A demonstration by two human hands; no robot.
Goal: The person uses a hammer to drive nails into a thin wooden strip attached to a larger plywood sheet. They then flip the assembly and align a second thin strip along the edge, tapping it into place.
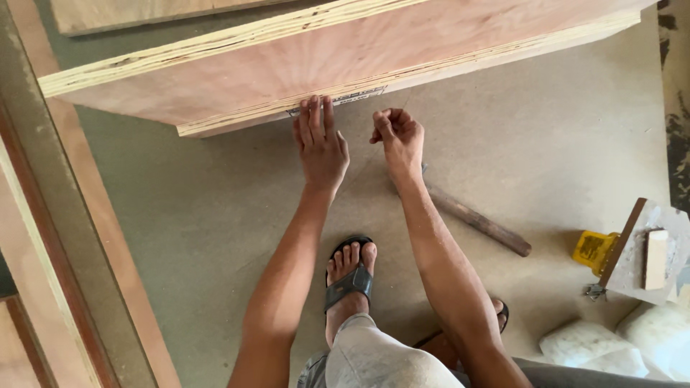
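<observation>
Knee in grey fabric sits closest to the lens, bottom centre, cut off by the frame edge. Just beyond it a foot in a black sandal rests flat on the dusty floor; second foot mostly hidden behind the right forearm.

Left hand reaches forward, arm nearly straight, palm down, fingers stretched out and held side by side, tips pressing on the lower edge of the plywood board. Nothing clasped, flat contact only. A small printed label peeks out under those fingertips, too blurred to make out.

Right hand hovers just beside the left, wrist bent, fingers curled in with thumb and forefinger pinched. Whether something tiny sits in the pinch, cannot tell. It is near the board edge, not clearly touching.

Board stands on its edge on the floor, tilted, layered ply edge showing, both ends cut off.

Wooden stick lies on the floor behind the right forearm, its near end hidden by the arm. Yellow object and white bags at right, partly cropped.
</observation>
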